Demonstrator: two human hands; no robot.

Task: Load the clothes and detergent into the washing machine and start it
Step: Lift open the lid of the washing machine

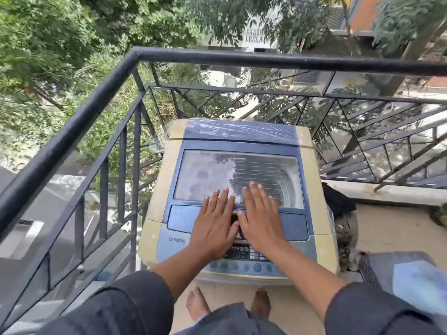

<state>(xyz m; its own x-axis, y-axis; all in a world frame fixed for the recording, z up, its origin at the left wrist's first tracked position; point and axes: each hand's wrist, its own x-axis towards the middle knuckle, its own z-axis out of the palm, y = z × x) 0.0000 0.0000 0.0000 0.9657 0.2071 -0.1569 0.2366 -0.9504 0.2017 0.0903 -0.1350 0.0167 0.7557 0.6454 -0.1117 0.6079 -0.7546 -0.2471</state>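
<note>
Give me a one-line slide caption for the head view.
Both hands, left and right, lie flat on the closed lid of a top-load washing machine beside a balcony railing.

Soft, bright daylight, few hard shadows. The lid [238,177] at centre mirrors pale sky, perhaps hiding the drum. The railing [72,131] bows toward 9 o'clock; sleeves at 6 o'clock blur.

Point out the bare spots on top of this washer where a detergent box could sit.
Free: the plastic-wrapped rear panel behind the lid window, and that window's far-left part. Crowded: the lid's front edge, under the left hand and right hand, plus the control panel.
</note>
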